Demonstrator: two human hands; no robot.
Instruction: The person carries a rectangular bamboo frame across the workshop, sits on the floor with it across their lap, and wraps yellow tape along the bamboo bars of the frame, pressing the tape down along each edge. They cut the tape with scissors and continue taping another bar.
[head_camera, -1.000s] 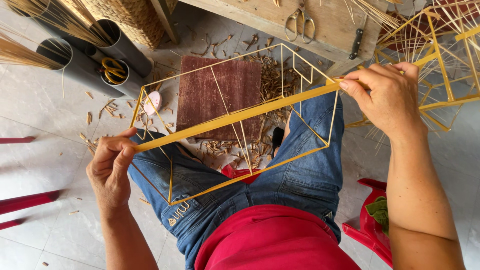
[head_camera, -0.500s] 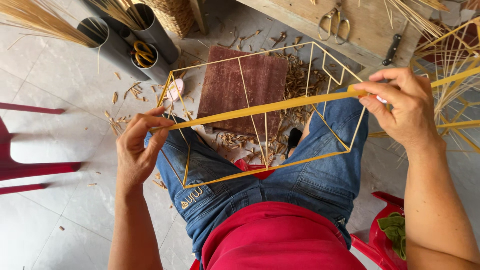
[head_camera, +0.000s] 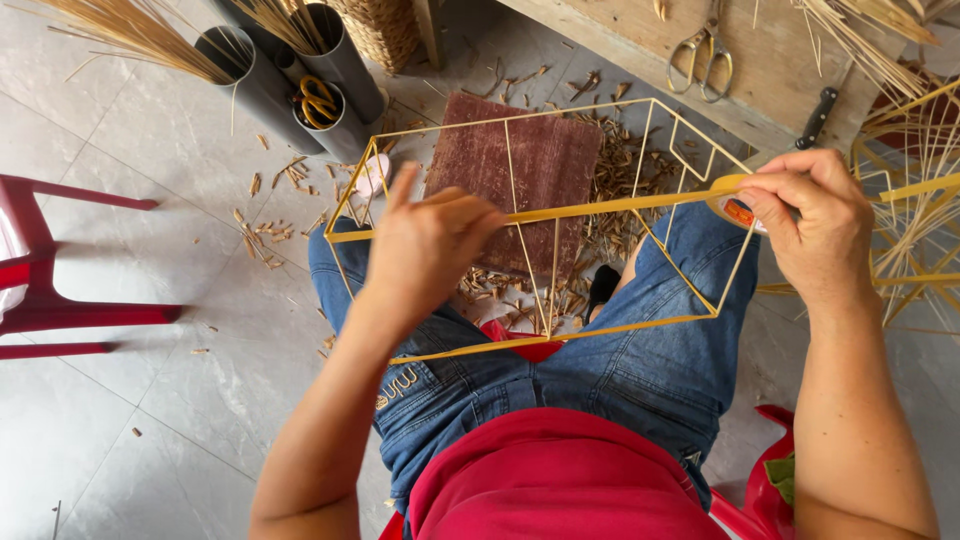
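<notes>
A box-shaped frame of thin yellow sticks (head_camera: 640, 325) rests over my knees. A strip of yellow tape (head_camera: 610, 207) runs taut across its top. My left hand (head_camera: 425, 245) pinches the strip near the frame's left side, fingers closed on it. My right hand (head_camera: 805, 220) grips a roll of tape (head_camera: 735, 205) at the frame's right corner, where the strip comes off the roll. I sit in blue jeans and a red top on a red stool.
A brown mat (head_camera: 515, 165) and wood shavings lie on the tiled floor under the frame. Grey tubes (head_camera: 335, 60) hold straw and orange-handled scissors at top left. A wooden bench (head_camera: 760, 60) carries scissors and a knife. More yellow frames (head_camera: 915, 220) stand right; a red stool (head_camera: 60, 290) left.
My left hand has slid right along the tape strip toward the frame's middle. The view has shifted left and down. My right hand still holds the roll at the right corner.
</notes>
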